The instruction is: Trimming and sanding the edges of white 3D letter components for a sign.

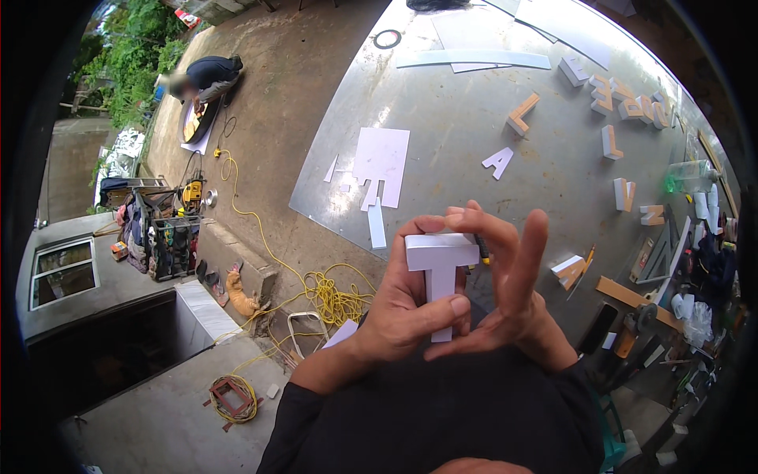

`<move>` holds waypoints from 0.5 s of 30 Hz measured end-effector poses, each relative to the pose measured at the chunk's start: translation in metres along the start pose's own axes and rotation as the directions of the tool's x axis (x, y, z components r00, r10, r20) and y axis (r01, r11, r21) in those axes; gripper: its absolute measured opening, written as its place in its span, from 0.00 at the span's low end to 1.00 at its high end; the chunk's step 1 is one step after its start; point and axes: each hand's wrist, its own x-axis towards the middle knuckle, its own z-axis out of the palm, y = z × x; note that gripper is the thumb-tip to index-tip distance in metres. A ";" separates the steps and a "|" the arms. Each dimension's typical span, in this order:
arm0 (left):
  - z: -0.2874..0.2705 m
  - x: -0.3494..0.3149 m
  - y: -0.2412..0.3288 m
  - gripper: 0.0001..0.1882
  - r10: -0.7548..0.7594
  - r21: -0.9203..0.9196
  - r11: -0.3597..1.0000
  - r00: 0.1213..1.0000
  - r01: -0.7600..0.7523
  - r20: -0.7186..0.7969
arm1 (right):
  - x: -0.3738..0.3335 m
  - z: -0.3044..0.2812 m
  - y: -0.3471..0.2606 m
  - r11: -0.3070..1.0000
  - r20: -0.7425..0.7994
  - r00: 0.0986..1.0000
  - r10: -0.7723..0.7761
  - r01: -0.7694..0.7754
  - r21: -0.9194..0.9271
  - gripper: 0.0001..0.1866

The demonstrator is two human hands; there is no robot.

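Note:
A white, T-shaped block letter (442,286) with thick sides is upright in front of my chest. My left hand (399,304) grips it from the left, thumb across the stem and fingers behind. From the right, my right hand (513,288) spans it: the thumb is at the foot of the stem and bent fingertips are at the top bar, while another finger points up. On the grey metal table beyond lie a flat white A-shaped piece (498,162) and an L-shaped block letter (522,115) with brown sides.
Several block letters (618,195) stand along the table's right side, near a green-tinted bottle (688,178). A cut white sheet (381,154) lies at the table's left. On the floor are a tangled yellow cord (335,296) and an orange cat (241,292). Another person (213,83) crouches far left.

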 end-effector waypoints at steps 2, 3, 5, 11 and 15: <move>0.005 0.002 0.005 0.39 0.017 0.124 0.992 0.999 -0.013 -0.030 | 0.000 -0.004 -0.001 0.999 -0.055 0.997 0.053 -0.052 0.009 0.79; 0.008 0.003 0.007 0.39 0.039 0.251 0.968 0.998 -0.025 -0.052 | -0.001 -0.009 -0.006 0.998 -0.047 0.997 0.057 -0.057 0.003 0.79; 0.008 0.001 0.005 0.40 0.072 0.281 0.959 0.994 -0.046 -0.082 | -0.001 -0.022 -0.018 0.993 -0.044 0.995 0.087 -0.090 -0.076 0.62; 0.012 0.005 0.017 0.40 0.359 0.920 0.318 0.927 -0.229 0.106 | 0.023 -0.021 -0.041 0.785 -0.111 0.994 0.016 -0.081 -0.615 0.19; 0.012 0.006 0.020 0.40 0.358 0.942 0.265 0.928 -0.204 0.100 | 0.025 -0.017 -0.038 0.675 -0.024 0.999 -0.047 0.014 -0.738 0.15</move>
